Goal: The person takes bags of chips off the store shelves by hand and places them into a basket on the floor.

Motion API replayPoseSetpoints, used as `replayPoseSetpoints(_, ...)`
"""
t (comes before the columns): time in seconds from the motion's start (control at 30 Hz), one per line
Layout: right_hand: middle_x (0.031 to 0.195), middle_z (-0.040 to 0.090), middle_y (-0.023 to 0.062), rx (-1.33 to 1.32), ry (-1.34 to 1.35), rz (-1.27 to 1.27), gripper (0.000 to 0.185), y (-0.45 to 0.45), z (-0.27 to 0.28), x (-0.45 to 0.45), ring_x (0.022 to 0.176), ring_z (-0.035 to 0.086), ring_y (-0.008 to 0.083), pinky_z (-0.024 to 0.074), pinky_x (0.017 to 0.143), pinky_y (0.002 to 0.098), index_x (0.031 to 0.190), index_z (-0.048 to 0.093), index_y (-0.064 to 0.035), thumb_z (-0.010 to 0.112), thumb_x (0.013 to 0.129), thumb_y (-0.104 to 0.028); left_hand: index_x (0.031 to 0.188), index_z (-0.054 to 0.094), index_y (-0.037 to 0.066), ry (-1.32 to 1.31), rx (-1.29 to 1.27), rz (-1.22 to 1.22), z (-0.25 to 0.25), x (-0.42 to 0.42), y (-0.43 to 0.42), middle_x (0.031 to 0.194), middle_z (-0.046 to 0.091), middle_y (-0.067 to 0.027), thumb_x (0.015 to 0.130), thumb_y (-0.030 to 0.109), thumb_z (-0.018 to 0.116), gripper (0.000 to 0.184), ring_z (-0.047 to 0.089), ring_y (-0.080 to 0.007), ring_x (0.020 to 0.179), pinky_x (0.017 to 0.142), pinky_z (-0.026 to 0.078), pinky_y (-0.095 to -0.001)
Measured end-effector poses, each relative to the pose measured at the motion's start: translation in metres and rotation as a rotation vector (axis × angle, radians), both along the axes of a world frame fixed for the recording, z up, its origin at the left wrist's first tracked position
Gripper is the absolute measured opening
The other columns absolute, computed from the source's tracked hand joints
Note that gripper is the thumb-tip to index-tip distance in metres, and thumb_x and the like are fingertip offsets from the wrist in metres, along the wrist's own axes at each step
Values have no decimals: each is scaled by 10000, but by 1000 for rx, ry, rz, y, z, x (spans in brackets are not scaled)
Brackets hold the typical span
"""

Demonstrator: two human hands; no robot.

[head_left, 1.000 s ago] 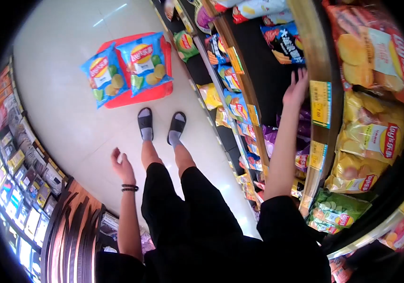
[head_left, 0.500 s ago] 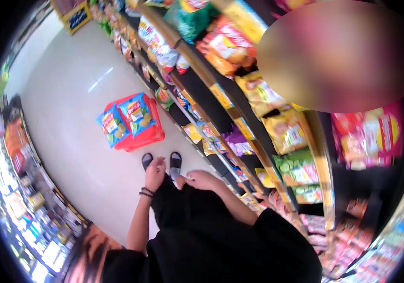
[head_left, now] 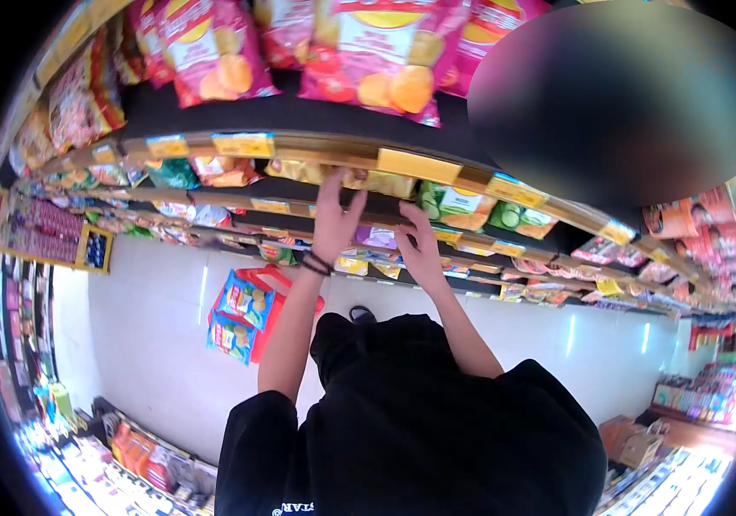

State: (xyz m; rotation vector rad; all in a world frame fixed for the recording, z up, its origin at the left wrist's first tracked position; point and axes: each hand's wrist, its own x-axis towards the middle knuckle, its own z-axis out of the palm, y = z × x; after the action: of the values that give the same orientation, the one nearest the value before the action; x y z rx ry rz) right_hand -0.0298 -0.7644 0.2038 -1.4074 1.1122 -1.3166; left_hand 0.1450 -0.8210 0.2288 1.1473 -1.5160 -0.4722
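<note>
Both my hands are raised at the snack shelves. My left hand, with a dark bracelet at its wrist, has its fingers spread in front of yellow chip bags on the second shelf from the top. To its right, my right hand is open and empty, just left of a green cucumber chip bag. Pink chip bags stand on the top shelf above both hands. Two blue chip bags lie on a red basket on the floor.
Long shelf edges with yellow price tags cross the view. A yellow-framed stand is at the far left. Cardboard boxes are at the lower right. A blurred oval hides the upper right.
The view has turned toward the shelves, and both hands have gone from low before my body up to the shelf fronts. The basket now appears lower in view.
</note>
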Motion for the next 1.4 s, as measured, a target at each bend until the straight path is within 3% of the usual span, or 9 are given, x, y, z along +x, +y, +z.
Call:
replayPoseSetpoints(0.17,1471,287,186,14,76,-58,679,-3,17,10,1379,279,258,265,1105,396,1462,191,7,568,906,-96,1080,575,-30,341,343,-272,-16,-1,-56,972,643,-84,846,67,672,272,597,-150,864,775,482,-297)
replayPoseSetpoints(0.43,1369,398,181,-33,49,-201,614,-10,19,21,1238,406,259,297,1067,361,1404,295,26,594,878,-81,934,629,-48,130,312,-100,-12,9,-56,804,652,-27,888,65,623,122,581,-77,745,704,467,-246)
replayPoseSetpoints(0.5,1330,441,191,-70,-8,-203,553,-5,33,18,1210,450,258,319,1052,356,1359,362,25,606,873,-77,896,622,-56,112,273,-27,26,5,-34,738,629,-23,911,87,604,146,561,-76,691,668,458,-243)
replayPoseSetpoints(0.6,1343,440,192,-116,8,-256,559,3,33,13,1245,439,263,330,1053,362,1366,352,26,606,879,-79,862,604,-45,274,264,-56,39,12,-21,652,561,-27,922,85,579,146,488,-77,617,578,418,-251)
replayPoseSetpoints(0.77,1338,452,187,303,-480,100,724,13,63,4,1217,475,234,380,1018,346,1453,152,-2,613,916,-152,1124,565,-67,256,379,-100,55,28,31,785,589,-12,950,124,559,259,512,-48,689,623,437,-203)
replayPoseSetpoints(1.03,1272,521,136,401,-299,271,723,15,53,14,1180,507,196,416,986,337,1407,309,0,718,824,-129,1298,457,-8,467,538,-109,19,43,106,1049,602,-41,947,136,578,398,564,-60,828,699,464,-200)
replayPoseSetpoints(1.17,1292,506,132,361,-25,662,788,20,43,14,1189,501,204,404,1007,333,1403,304,10,756,782,-167,1367,336,32,807,742,-115,17,54,154,1193,565,-84,945,157,564,496,641,-126,884,557,540,-210)
replayPoseSetpoints(1.27,1335,459,131,316,-17,861,821,34,39,40,1220,466,207,379,1032,332,1415,272,8,759,779,-171,1297,408,6,1042,666,28,4,60,182,1101,615,-96,924,175,598,452,660,-141,833,465,534,-214)
replayPoseSetpoints(1.4,1334,456,105,416,-50,992,797,44,34,74,1244,441,191,373,1041,333,1401,282,-25,765,778,-137,1239,468,-12,844,584,288,-6,74,216,1073,637,-90,868,111,670,441,647,-145,878,637,539,-244)
